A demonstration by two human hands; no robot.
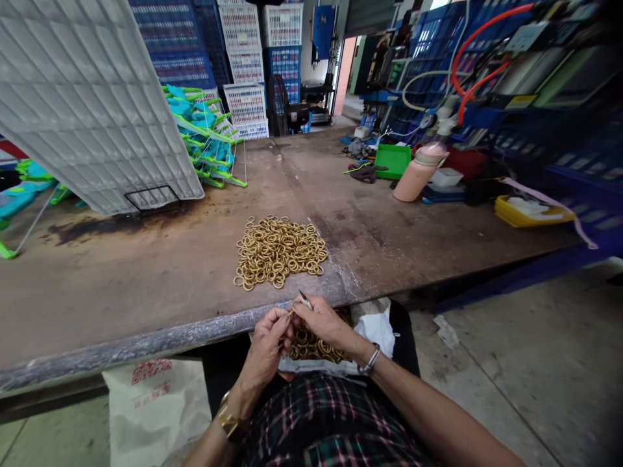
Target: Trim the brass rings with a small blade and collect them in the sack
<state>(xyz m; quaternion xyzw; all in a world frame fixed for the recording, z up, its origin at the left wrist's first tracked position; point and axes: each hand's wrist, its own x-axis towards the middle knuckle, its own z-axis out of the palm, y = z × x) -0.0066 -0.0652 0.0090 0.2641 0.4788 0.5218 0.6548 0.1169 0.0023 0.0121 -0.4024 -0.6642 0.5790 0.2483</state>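
Over my lap, just off the table's edge, my two hands meet at the fingertips. My left hand (271,342) is closed, pinching a brass-coloured ring (291,313) of which only a thin edge shows. In my right hand (325,322) is a small pointed knife (305,300), its dark tip sticking up past the fingers. Below the hands, a white-lined container (318,367) on my lap holds many similar rings (311,349). A loose pile of brass-coloured rings (280,253) lies on the table in front of me.
The brown table (195,259) has a worn front edge. A grey ribbed panel (107,104) stands at left beside green and turquoise plastic frames (207,139). At right are a pink bottle (419,174), a green tray (392,160) and a yellow tray (530,213). A white sack (158,412) hangs below.
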